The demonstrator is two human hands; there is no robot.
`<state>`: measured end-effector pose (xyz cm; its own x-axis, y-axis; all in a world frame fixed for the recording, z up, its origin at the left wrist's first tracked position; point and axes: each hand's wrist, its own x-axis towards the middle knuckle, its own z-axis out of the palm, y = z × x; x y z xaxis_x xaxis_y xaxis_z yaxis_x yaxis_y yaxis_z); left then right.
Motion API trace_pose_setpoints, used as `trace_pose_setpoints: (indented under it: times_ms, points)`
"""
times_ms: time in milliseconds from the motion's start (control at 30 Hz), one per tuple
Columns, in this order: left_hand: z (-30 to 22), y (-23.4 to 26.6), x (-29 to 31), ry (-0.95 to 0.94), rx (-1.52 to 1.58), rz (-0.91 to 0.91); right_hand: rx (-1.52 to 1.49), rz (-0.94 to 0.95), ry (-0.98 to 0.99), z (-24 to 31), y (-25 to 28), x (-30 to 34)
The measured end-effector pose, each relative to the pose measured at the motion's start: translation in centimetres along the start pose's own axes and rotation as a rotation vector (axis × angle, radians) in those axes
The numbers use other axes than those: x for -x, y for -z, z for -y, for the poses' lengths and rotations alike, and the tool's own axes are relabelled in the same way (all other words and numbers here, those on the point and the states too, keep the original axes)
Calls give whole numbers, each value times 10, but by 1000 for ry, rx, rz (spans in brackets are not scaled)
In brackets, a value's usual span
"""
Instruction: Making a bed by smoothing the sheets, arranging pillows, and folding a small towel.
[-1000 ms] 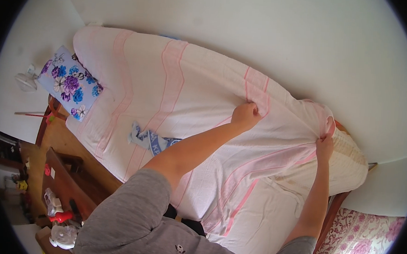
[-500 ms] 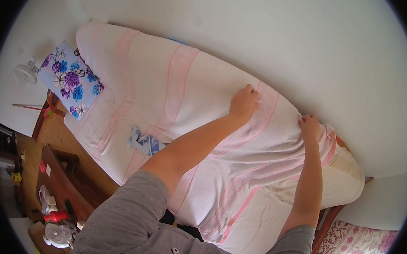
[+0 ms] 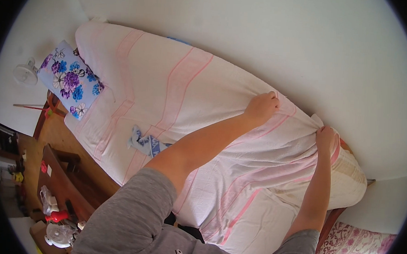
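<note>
A white sofa cover [image 3: 224,86] with pink stripes drapes over a long sofa against the wall. My left hand [image 3: 262,107] is closed on the cloth along the top of the backrest, and creases run out from it. Farther right, my right hand [image 3: 324,138] grips a bunched part of the same cover near the sofa's right end. A small peak of cloth stands up beside those fingers. Past the bunched folds shows a cream and beige striped armrest [image 3: 349,182]. On the seat, left of my left forearm, lies a crumpled blue and white cloth [image 3: 145,143].
A cushion [image 3: 71,81] with purple and blue flowers leans at the sofa's left end, near a white fan [image 3: 26,72]. A dark wooden table [image 3: 65,183] bearing a glass teapot [image 3: 60,234] stands at the lower left. Floral fabric [image 3: 354,250] lies at lower right.
Both hands have moved to the right and slightly nearer, drawing the cover with them. The pink stripe on the backrest has shifted right, and the cloth between is tauter.
</note>
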<state>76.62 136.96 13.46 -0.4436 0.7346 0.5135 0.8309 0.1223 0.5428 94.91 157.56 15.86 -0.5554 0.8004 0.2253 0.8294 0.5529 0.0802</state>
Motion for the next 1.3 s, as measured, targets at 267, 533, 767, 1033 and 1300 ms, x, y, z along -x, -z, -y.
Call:
trace_pose_setpoints:
  times_ms: [267, 533, 767, 1033, 1300]
  points:
    - [76, 52, 0, 292, -267, -178, -228, -242, 293, 44, 16, 16]
    - [149, 100, -27, 323, -403, 0, -54, -493, -338, -32, 6, 33]
    - [191, 95, -53, 391, -289, -363, -313, -15, -341, -110, -17, 16]
    - [160, 77, -45, 318, -425, -199, -1360, -180, -611, -186, -47, -37]
    - [151, 76, -40, 282, -550, -184, -368, -227, -728, -181, -36, -30]
